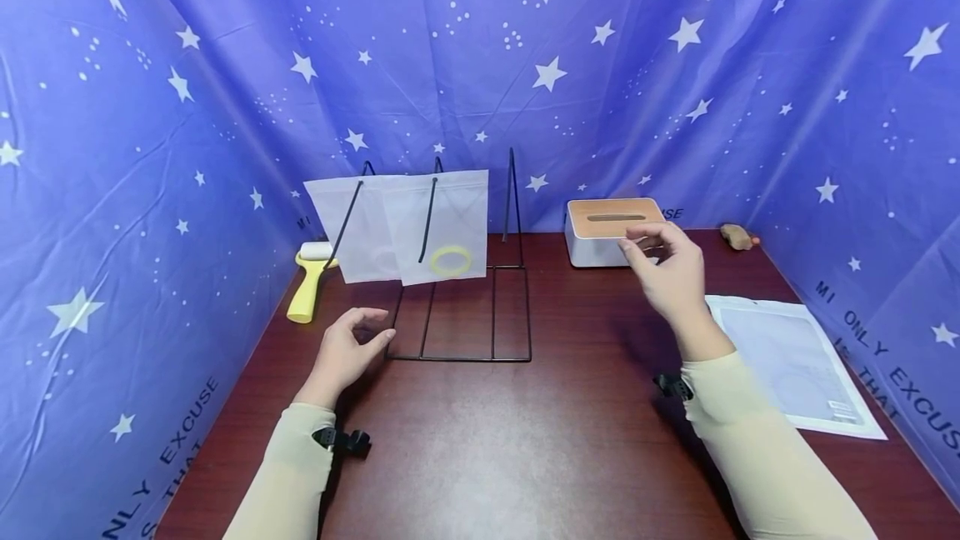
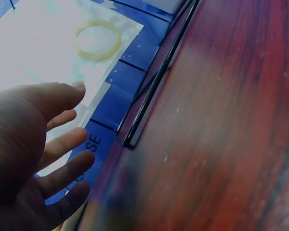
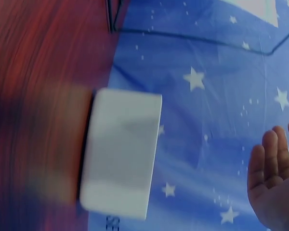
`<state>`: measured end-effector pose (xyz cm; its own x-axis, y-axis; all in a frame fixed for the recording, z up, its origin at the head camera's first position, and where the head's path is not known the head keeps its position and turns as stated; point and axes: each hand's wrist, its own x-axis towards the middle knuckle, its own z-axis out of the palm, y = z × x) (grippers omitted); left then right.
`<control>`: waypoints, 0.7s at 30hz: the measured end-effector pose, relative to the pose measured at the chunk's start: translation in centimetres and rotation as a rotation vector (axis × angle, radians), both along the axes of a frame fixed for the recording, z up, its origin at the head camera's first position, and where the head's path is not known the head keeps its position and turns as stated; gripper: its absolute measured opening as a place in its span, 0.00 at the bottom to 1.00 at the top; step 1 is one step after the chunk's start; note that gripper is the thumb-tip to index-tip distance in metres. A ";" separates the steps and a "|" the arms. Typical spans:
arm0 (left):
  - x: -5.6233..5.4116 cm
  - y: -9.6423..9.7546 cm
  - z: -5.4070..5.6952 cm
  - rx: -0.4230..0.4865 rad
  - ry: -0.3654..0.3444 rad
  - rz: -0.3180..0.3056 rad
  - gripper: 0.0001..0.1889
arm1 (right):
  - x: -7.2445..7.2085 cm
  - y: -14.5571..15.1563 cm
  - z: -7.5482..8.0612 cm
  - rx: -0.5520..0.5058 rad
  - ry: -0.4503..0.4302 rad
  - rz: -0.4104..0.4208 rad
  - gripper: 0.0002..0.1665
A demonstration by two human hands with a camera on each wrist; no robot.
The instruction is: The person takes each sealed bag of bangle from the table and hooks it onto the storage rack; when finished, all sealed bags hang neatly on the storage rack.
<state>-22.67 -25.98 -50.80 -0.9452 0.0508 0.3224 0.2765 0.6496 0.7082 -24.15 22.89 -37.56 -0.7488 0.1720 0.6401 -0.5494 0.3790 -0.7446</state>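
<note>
A black wire rack [image 1: 512, 359] stands on the table, with two translucent white pouches [image 1: 397, 227] hanging on its prongs. A yellow ring [image 1: 451, 261] shows at the lower part of the right-hand pouch. My left hand [image 1: 347, 359] hovers by the rack's front left corner, fingers loosely bent and nothing in them; the left wrist view shows the same spread fingers [image 2: 67, 144]. My right hand [image 1: 670, 273] is raised in front of the tissue box [image 1: 581, 250], which has a wood-coloured lid. In the right wrist view its fingers [image 3: 271, 156] hang relaxed, without any object.
Left of the rack lies a roller with a yellow handle [image 1: 305, 294]. A flat white-edged pouch [image 1: 795, 365] lies at the right, beside the right forearm. A small brown object [image 1: 738, 237] sits in the back right corner. Starry blue cloth [image 1: 480, 65] surrounds the table.
</note>
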 end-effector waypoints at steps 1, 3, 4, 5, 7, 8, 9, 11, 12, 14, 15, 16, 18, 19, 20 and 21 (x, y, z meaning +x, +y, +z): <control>0.0 0.0 0.0 -0.001 -0.005 -0.005 0.20 | 0.1 0.5 0.0 0.010 -0.005 -0.001 0.12; 0.1 -0.1 0.0 -0.004 -0.012 -0.014 0.21 | 0.4 1.5 -0.1 0.031 -0.018 -0.003 0.13; 0.2 -0.2 0.0 -0.008 -0.014 -0.017 0.21 | 0.5 2.1 -0.2 0.034 -0.022 0.000 0.13; 0.2 -0.2 0.0 -0.011 -0.015 -0.021 0.21 | 0.6 2.6 -0.3 0.035 -0.028 0.004 0.14; 0.3 -0.4 0.0 -0.018 -0.017 -0.027 0.22 | 0.7 3.6 -0.5 0.026 -0.039 0.010 0.15; 0.4 -0.4 0.0 -0.024 -0.018 -0.029 0.22 | 0.8 4.2 -0.6 0.021 -0.044 0.016 0.15; 0.4 -0.4 0.0 -0.031 -0.021 -0.031 0.23 | 0.8 4.6 -0.6 0.022 -0.052 0.010 0.15; 0.5 -0.5 -0.1 -0.045 -0.032 -0.036 0.24 | 0.9 5.7 -0.8 0.031 -0.067 -0.009 0.15; 0.5 -0.5 -0.1 -0.053 -0.038 -0.039 0.24 | 0.9 6.2 -1.0 0.046 -0.075 -0.028 0.15; 0.5 -0.6 -0.2 -0.061 -0.051 -0.042 0.25 | 0.6 7.5 -1.8 0.081 -0.097 -0.073 0.15; 0.5 -0.6 -0.2 -0.063 -0.057 -0.046 0.26 | 0.5 8.2 -2.2 0.095 -0.111 -0.098 0.15; 0.5 -0.7 -0.2 -0.066 -0.062 -0.047 0.27 | 0.3 9.0 -2.8 0.102 -0.125 -0.113 0.16; 0.4 -0.7 -0.4 -0.077 -0.067 -0.051 0.28 | 0.1 10.5 -4.0 0.131 -0.165 -0.148 0.17; 0.4 -0.8 -0.4 -0.083 -0.070 -0.052 0.28 | 0.1 11.2 -4.5 0.140 -0.187 -0.157 0.18; 0.4 -0.8 -0.5 -0.092 -0.072 -0.053 0.28 | 0.2 11.9 -5.0 0.151 -0.205 -0.165 0.19; 0.3 -0.8 -0.5 -0.097 -0.076 -0.054 0.29 | 0.4 12.4 -5.3 0.161 -0.222 -0.169 0.19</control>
<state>-22.37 -26.80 -51.29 -0.9617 0.1295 0.2415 0.2610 0.7016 0.6630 -23.74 35.31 -42.89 -0.8426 0.2158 0.4934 -0.2992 0.5742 -0.7621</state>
